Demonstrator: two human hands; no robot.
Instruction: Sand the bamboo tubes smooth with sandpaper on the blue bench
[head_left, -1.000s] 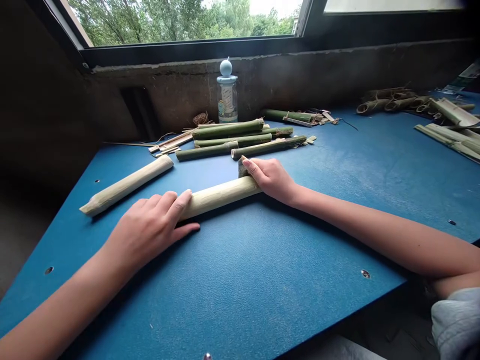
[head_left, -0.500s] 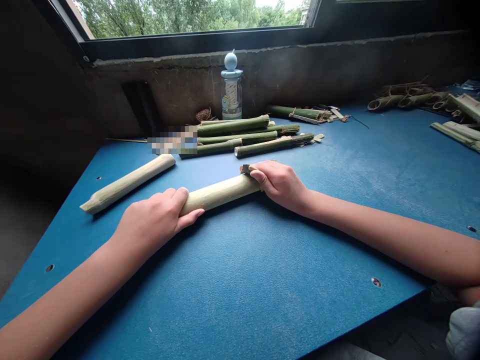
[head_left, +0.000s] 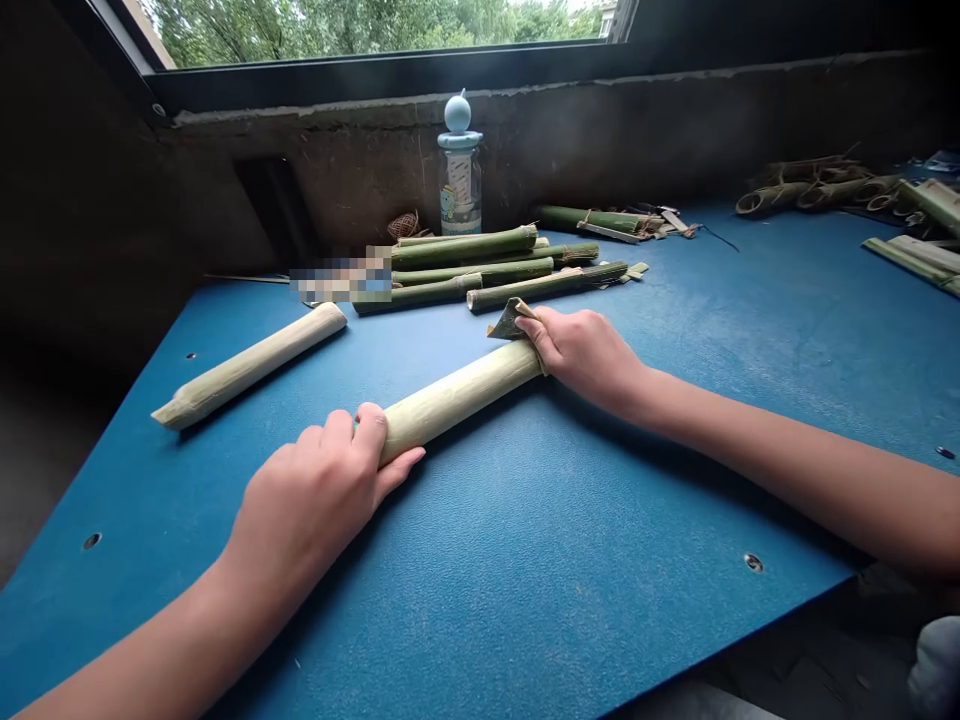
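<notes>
A pale, peeled bamboo piece [head_left: 465, 394] lies at a slant over the blue table [head_left: 525, 560]. Its near left end is in the grip of my left hand [head_left: 319, 490], fingers over the top and thumb along the lower side. At the far right end, my right hand [head_left: 589, 355] is closed on a dark, bent sheet [head_left: 510, 320] with brownish edges, which touches the bamboo there. Part of the sheet is hidden behind the fingers. A second pale bamboo piece [head_left: 251, 368] rests to the left, touched by neither hand.
Several green bamboo sticks [head_left: 472, 270] lie behind the hands. A clear bottle with a blue lid [head_left: 459, 185] stands by the wall, near a small brown woven ball [head_left: 403, 226]. More cut bamboo [head_left: 832, 195] is piled at the back right, below the window side.
The held bamboo has turned to a steeper slant, its left end nearer me. My right hand has shifted slightly right and up, and the sheet now stands more raised and bent.
</notes>
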